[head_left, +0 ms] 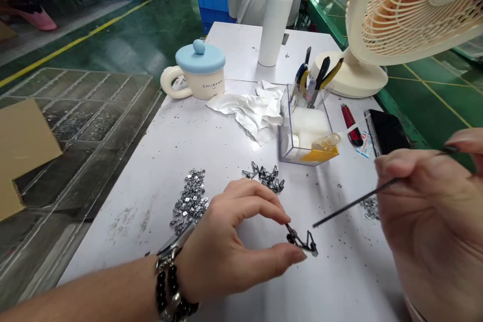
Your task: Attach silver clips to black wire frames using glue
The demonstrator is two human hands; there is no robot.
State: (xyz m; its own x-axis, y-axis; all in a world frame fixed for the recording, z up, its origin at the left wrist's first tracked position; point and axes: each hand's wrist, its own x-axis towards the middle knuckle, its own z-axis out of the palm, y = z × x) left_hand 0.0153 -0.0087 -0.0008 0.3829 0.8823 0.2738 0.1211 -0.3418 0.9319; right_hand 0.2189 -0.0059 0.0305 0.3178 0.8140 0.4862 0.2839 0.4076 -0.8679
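Observation:
Between the thumb and fingertips of my left hand [234, 241] is a small dark metal clip [303, 242] with a bent wire-like end. My right hand [426, 201] grips a thin dark rod [354, 205], whose tip points down and left, a little apart from the clip. Just beyond my left hand lies a small heap of similar dark metal clips [268, 177]. A larger pile of small silvery metal pieces [189, 201] sits left of it, partly hidden by my left wrist. More tiny silvery pieces [370, 208] show beside my right hand.
A clear plastic box [307, 161] holds pliers and a small bottle. Behind are white tissue [256, 110], a lidded mug [206, 78], a white bottle [276, 20] and a fan [415, 10]. A red cutter [351, 126] and phone [390, 131] lie right. A person stands beyond the table.

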